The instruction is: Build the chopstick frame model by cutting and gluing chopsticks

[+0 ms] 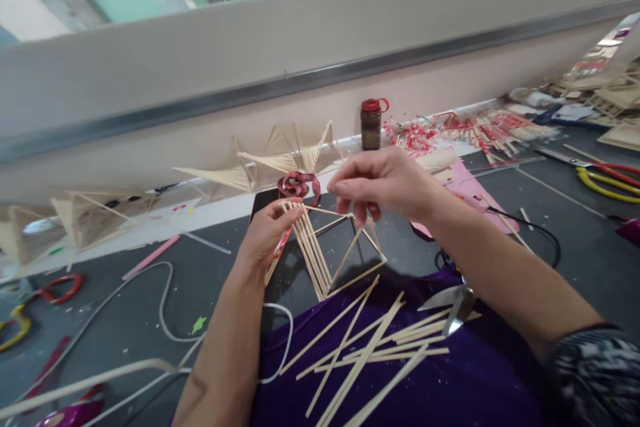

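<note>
- In the head view, the left hand (273,230) grasps a frame of thin wooden sticks (311,250), its thumb and fingers pinching the upper end of a row of near-parallel sticks.
- The frame stands over the near edge of the dark bench (220,280), its thin struts reaching rightward from the row to a corner.
- The right hand (373,184) hangs above the right part of the frame with its fingers curled; the fingertips are partly hidden and soft, so I cannot tell whether they grip anything small.
- Loose sticks (370,347) lie crossed over one another on a purple cloth (475,374) just below the frame.
- A metal-bladed cutting tool (459,310) lies at the right ends of those sticks, below the right forearm.
- Beyond the left hand, near its fingertips, is a dark red coil (300,177).
- Farther back, fan-like stick models (273,162) stand along the wall, with a red-capped bottle (371,130) to their right.
- At the far right, scissors (585,166) with red and yellow handles lie well apart from both hands.
</note>
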The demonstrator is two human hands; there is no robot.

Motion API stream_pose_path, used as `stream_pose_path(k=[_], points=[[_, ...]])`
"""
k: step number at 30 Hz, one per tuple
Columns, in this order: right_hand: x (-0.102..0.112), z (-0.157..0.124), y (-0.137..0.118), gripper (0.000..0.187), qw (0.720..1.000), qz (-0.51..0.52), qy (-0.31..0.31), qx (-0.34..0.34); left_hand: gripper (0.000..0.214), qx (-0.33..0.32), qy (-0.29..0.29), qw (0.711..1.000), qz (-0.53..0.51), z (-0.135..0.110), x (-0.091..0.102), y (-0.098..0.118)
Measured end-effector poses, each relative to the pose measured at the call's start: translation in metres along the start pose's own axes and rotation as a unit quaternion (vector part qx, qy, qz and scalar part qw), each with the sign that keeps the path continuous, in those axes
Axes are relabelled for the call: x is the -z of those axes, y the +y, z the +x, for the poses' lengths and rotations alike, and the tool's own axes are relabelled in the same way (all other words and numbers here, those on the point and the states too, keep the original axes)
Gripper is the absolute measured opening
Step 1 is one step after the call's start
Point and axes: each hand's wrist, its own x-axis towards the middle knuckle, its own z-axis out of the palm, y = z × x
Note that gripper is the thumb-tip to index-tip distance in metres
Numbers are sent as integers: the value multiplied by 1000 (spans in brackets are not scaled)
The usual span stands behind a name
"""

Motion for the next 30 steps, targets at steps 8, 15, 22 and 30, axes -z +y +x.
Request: stream_pose_path(k=[8, 15, 22, 30], points=[[9, 66, 65, 20, 997, -31, -69, -18, 44, 11, 31, 999, 36, 3, 2, -3], [-11, 78, 87, 26, 983, -86, -131, 99, 39, 32, 16, 998, 53, 0, 6, -2], [-20, 78, 92, 25, 964, -165, -128, 167, 36, 43, 48, 995, 71, 2, 1, -5], [-23, 77, 92, 28, 960, -191, -119, 165, 31, 32, 54, 998, 27, 2, 3, -4]])
